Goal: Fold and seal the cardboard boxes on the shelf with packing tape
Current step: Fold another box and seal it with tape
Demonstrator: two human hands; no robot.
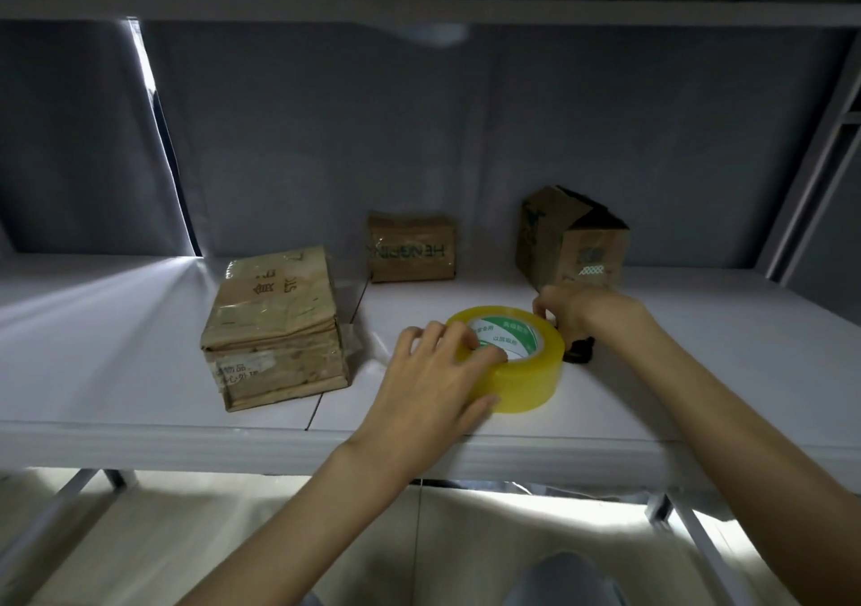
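Both hands' grip encloses the tape roll (512, 358).

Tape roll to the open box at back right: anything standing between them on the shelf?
Only the right hand, at the tape roll's far edge, and a small dark object beside the roll. Otherwise bare shelf leads to the open box.

Storeroom or packing area, probably: white metal shelving (140, 437), taped cardboard boxes (275, 326), grey curtain backdrop (419, 139).
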